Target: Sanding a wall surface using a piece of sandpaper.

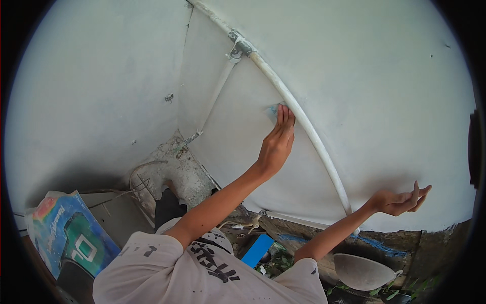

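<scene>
Pale-blue piece (273, 110) covered by left hand's (276, 149) fingertips at wall (374, 91), beside white pipe's (314, 136) left edge; fingers together, clamping can't be told. Right hand (395, 202) held near wall's lower edge, fingers apart.

- Floor (195, 175): rough grey concrete with pale splatters, reaching into the corner between two white walls (101, 76).
- On it, the person's foot (170, 187), below a dark trouser leg (168, 209).
- Bent thin metal rods (131, 178) over its left part; whether they touch it is unclear.
</scene>
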`<state>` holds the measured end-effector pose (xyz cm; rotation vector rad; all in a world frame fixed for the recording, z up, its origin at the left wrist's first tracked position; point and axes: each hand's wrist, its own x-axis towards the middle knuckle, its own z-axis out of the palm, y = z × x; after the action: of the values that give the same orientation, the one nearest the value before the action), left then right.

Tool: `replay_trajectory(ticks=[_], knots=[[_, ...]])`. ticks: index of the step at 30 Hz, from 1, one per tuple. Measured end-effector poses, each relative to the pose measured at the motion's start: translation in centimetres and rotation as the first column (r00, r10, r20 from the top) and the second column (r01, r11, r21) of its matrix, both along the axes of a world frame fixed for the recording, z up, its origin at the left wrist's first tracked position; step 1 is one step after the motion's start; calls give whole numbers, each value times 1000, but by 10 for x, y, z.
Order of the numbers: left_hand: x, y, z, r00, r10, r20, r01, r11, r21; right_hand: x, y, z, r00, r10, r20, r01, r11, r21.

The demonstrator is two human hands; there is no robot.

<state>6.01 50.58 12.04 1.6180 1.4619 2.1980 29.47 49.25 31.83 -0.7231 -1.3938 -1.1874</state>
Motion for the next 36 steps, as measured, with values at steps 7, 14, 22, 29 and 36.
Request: replay_trajectory(ticks=[7,14,22,29,36], knots=[[-7,15,-6,994,103,-42,-100,993,64,-9,2,-2,997,65,-31,-65,998,-5],[-20,28,-7,990,128,-57,-123,988,96,-1,1,-1,992,107,-65,-108,994,-20],[-42,41,-11,980,136,-146,-120,986,116,5,5,-3,985,162,-61,-164,986,-27],[-53,39,-18,973,152,-175,-130,983,130,7,6,-4,979,191,-76,-193,981,-13],[-43,33,-8,979,81,-188,-48,984,174,5,0,-7,992,90,-91,-96,994,-59]])
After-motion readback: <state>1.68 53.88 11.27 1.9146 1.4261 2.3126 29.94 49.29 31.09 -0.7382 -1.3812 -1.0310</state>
